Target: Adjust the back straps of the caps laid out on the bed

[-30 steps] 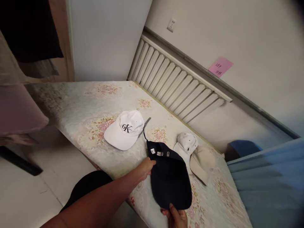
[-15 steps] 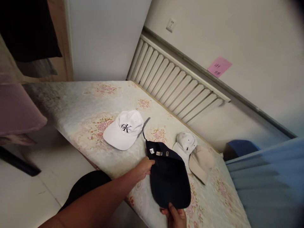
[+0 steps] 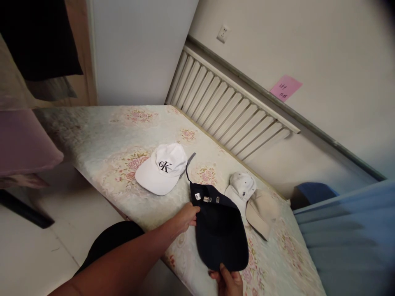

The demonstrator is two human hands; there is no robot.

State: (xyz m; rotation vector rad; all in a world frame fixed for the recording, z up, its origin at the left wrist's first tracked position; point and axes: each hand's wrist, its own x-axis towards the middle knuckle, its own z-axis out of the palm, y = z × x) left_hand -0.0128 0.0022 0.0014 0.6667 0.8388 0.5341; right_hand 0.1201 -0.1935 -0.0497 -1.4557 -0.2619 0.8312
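Observation:
A dark baseball cap (image 3: pixel 220 230) is held over the bed, its underside and inside facing me. My left hand (image 3: pixel 187 216) grips the cap's left edge near the back strap, fingers closed. At the bottom, my right hand (image 3: pixel 227 281) pinches the brim between thumb and fingers. A white cap (image 3: pixel 163 168) with black letters lies to the left, and the dark cap's loose strap reaches up beside it. Behind the dark cap on the right sit a smaller white cap (image 3: pixel 241 187) and a beige cap (image 3: pixel 262 211), side by side and touching.
The bed (image 3: pixel 101 135) has a floral cover. A white radiator (image 3: pixel 228 102) runs along the wall behind it. At the right hangs a blue curtain (image 3: pixel 345 234), with a dark blue object (image 3: pixel 313 193) behind it. A pink-covered seat (image 3: pixel 27 144) stands at the left.
The view has shifted very slightly. Both hands keep their hold on the dark cap, and the other caps have not moved.

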